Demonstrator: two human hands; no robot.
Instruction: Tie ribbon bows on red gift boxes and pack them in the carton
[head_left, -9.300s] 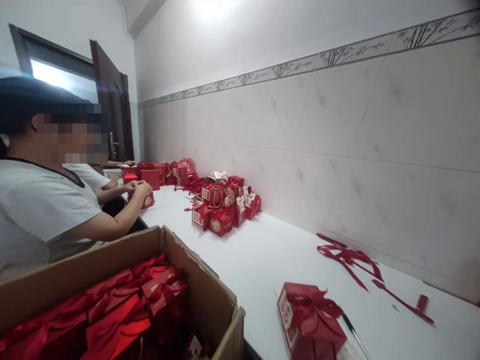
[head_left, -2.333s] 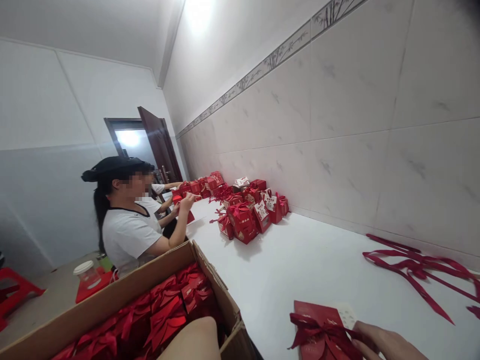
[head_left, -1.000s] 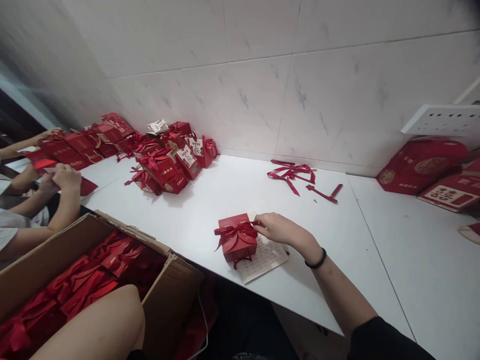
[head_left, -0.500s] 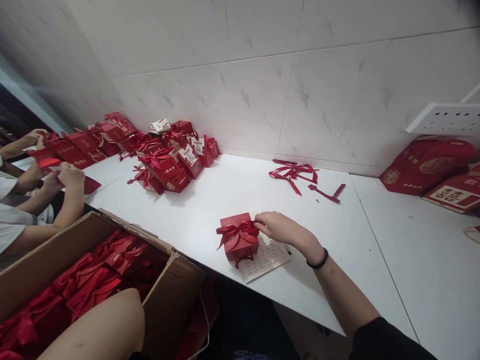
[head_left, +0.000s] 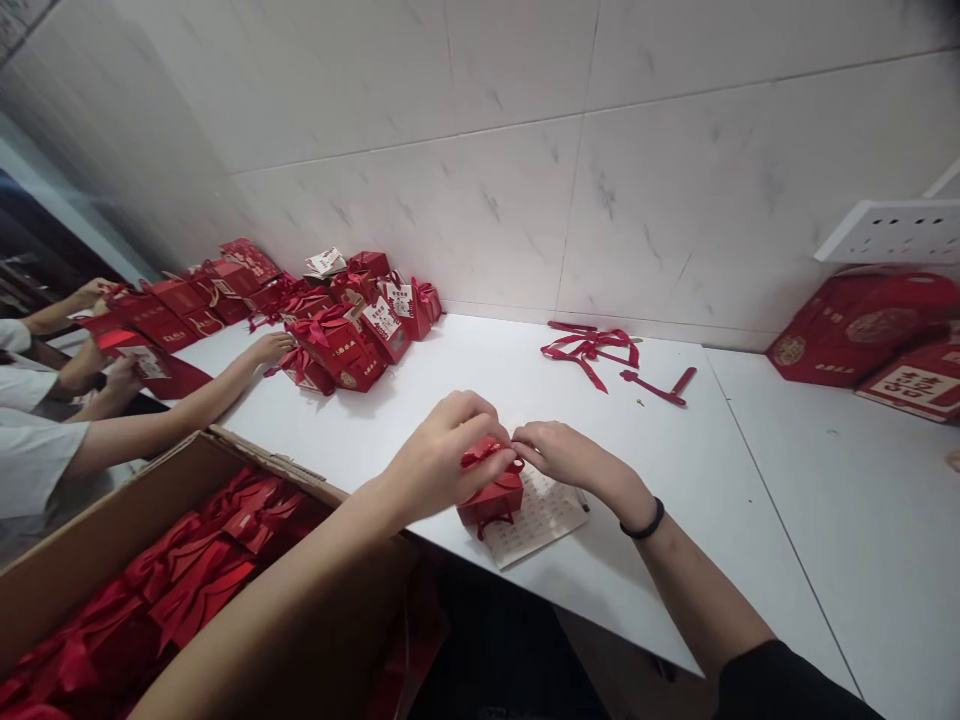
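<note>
A small red gift box (head_left: 491,500) with a red ribbon bow stands near the front edge of the white table. My right hand (head_left: 559,455), with a dark band at the wrist, pinches the ribbon at the box's right side. Over the box from the left comes my left hand (head_left: 446,455), thumb and forefinger bent toward my right fingertips. What they grip, if anything, is too small to make out, and this hand hides much of the bow. A pale printed sheet (head_left: 540,525) lies partly under the box.
An open cardboard carton (head_left: 262,455) full of red boxes is at lower left. Tied gift boxes (head_left: 345,345) are piled by the wall. Loose ribbon (head_left: 592,347) lies at the back, larger red boxes (head_left: 847,330) at right. A co-worker's arm (head_left: 187,405) reaches toward the pile.
My left hand has come up from the carton side to the gift box and the right fingertips. My right hand stays at the ribbon. A co-worker's arm now stretches to the pile.
</note>
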